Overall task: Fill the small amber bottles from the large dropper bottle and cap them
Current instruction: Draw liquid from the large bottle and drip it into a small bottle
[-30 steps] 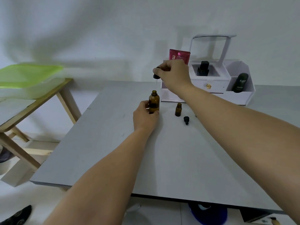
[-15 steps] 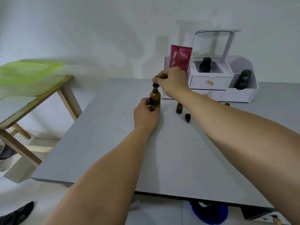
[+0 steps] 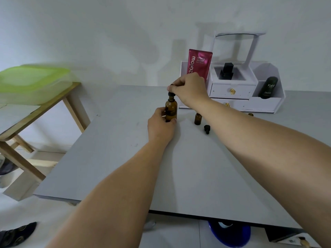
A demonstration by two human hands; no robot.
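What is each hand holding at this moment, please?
Left hand: closed around the large dropper bottle, which stands on the table.
Right hand: closed, fingers pinching the black dropper cap at the bottle's neck.

Right hand [image 3: 189, 90] lowered dropper cap [image 3: 171, 93] from above onto large bottle [image 3: 171, 110] neck

White wall [image 3: 89, 33]; grey table [image 3: 197, 176]; wooden side table [image 3: 71, 101] left; pale floor [image 3: 44, 221].
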